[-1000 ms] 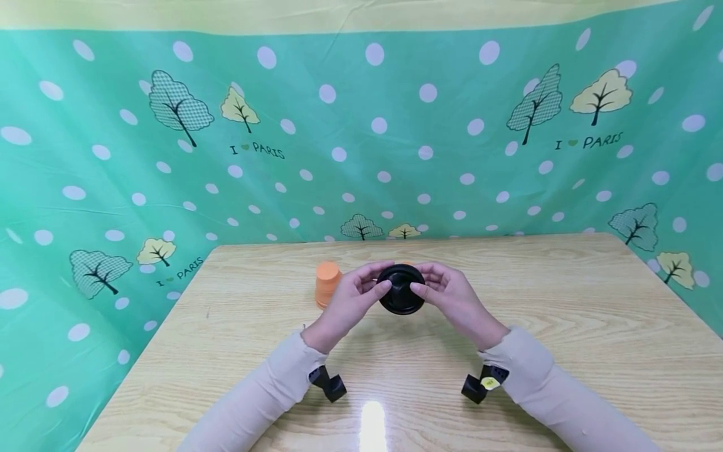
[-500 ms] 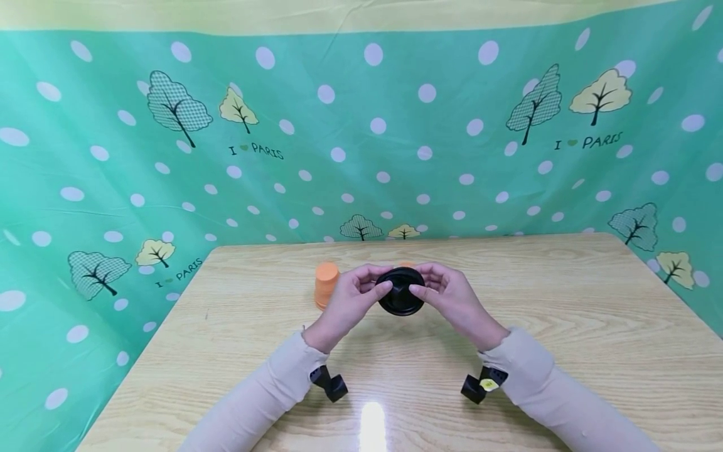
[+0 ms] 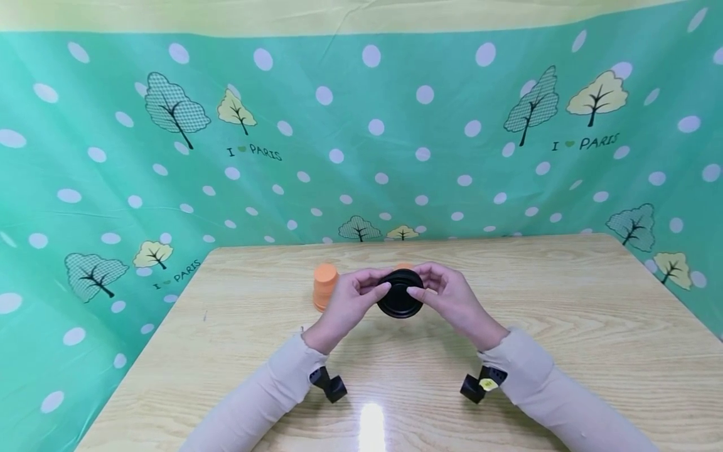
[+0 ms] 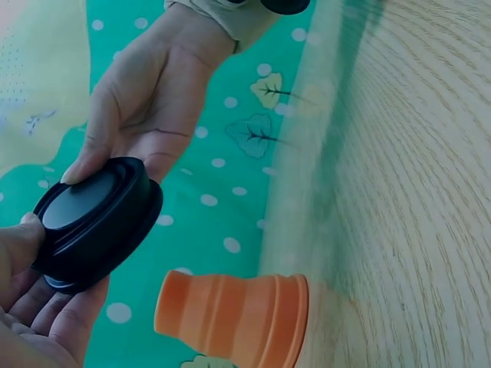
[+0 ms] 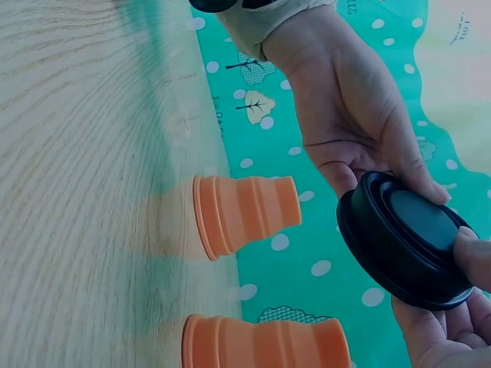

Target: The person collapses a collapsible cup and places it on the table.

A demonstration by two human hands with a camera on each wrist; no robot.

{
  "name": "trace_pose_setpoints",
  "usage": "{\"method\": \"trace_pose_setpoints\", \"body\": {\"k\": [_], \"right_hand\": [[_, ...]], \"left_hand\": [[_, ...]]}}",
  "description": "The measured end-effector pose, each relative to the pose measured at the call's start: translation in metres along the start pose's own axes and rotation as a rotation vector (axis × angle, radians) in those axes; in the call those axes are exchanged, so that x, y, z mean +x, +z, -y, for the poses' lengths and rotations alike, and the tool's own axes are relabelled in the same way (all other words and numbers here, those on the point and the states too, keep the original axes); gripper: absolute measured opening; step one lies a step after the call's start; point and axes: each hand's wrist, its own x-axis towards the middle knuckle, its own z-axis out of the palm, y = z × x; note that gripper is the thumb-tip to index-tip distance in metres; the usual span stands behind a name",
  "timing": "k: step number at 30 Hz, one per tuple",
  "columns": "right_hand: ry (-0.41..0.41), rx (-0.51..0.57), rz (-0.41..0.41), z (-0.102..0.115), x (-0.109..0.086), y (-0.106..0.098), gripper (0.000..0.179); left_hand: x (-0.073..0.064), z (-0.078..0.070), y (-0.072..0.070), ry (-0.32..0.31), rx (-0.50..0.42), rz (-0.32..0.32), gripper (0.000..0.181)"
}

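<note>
A black round collapsible cup [image 3: 400,304], folded down into a flat ringed disc, is held above the table in both hands. My left hand [image 3: 354,300] pinches its left side, thumb on the face and fingers behind. On the right side my right hand [image 3: 454,301] grips it the same way, its thumb lying on the face. In the wrist views the disc [image 4: 96,222] is tilted, with a smooth round centre inside stepped rings. An orange stepped cup [image 3: 325,285] stands rim down just beyond my left hand. Another orange cup [image 5: 245,216] is mostly hidden behind the black one in the head view.
The wood-grain table [image 3: 254,376] stretches out on both sides of the arms. Behind it hangs a green dotted cloth [image 3: 395,150] with printed trees. A black wrist camera [image 3: 333,384] sits under the left cuff, and another camera [image 3: 477,386] under the right.
The middle of the black cup looks flatter and its rings show more evenly. The right thumb has shifted slightly left on it. The orange cups have not moved.
</note>
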Motion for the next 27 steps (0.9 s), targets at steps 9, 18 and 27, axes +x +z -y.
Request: {"method": "trace_pose_setpoints", "body": {"k": [9, 18, 27], "right_hand": [[-0.039, 0.003, 0.031, -0.003, -0.002, 0.001, 0.029], [-0.048, -0.029, 0.054, -0.004, -0.002, 0.001, 0.028], [-0.025, -0.047, 0.103, -0.001, -0.004, -0.002, 0.029]], "left_hand": [[-0.002, 0.001, -0.005, -0.019, 0.004, 0.025, 0.032], [-0.004, -0.001, -0.009, -0.065, 0.032, 0.031, 0.030], [-0.007, 0.001, -0.017, -0.104, 0.038, 0.093, 0.032]]}}
